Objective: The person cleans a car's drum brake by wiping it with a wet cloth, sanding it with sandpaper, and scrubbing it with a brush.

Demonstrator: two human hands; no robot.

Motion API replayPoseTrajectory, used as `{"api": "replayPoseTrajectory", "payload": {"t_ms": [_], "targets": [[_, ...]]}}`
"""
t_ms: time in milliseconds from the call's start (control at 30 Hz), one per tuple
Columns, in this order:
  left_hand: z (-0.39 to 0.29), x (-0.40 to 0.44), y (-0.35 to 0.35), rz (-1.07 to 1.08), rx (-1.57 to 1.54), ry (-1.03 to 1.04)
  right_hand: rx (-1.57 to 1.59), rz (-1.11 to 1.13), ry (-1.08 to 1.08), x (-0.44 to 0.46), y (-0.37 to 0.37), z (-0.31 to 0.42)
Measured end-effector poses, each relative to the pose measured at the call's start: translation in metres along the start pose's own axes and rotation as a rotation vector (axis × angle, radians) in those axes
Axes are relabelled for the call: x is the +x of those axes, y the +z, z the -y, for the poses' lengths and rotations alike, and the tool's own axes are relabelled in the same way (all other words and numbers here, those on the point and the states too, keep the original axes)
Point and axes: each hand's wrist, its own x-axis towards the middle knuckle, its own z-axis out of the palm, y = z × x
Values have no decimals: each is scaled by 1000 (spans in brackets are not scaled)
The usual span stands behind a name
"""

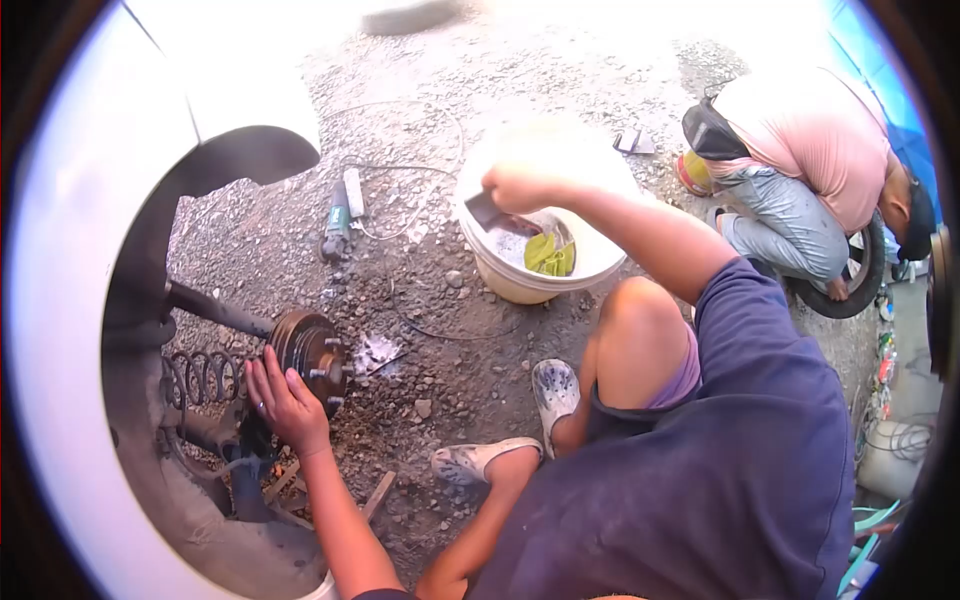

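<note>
My left hand rests with its fingers stretched out against the near side of a rusty brake drum, whose wheel studs point to the right. The drum sits at the end of an axle inside the car's wheel arch. Over the white bucket, my right hand is closed on a dark, flat-sided piece; its exact kind is unclear. Below that hand, a yellow-green cloth lies in the bucket.
A coil spring stands left of the drum. An angle grinder with a cord lies on the gravel. Wooden strips are under the axle. At the right, another person crouches by a tyre.
</note>
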Motion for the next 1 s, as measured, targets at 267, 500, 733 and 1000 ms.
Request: {"api": "replayPoseTrajectory", "payload": {"t_ms": [267,500,733,1000], "targets": [[-9,42,-9,192,9,89,303,599,227,94,147,-118],[-16,64,-12,302,-13,30,125,705,-31,86,154,84],[-14,10,-19,115,-20,-57,442,719,78,26,110,65],[-40,-48,-43,29,-113,-299,814,736,303,15,69,-43]]}}
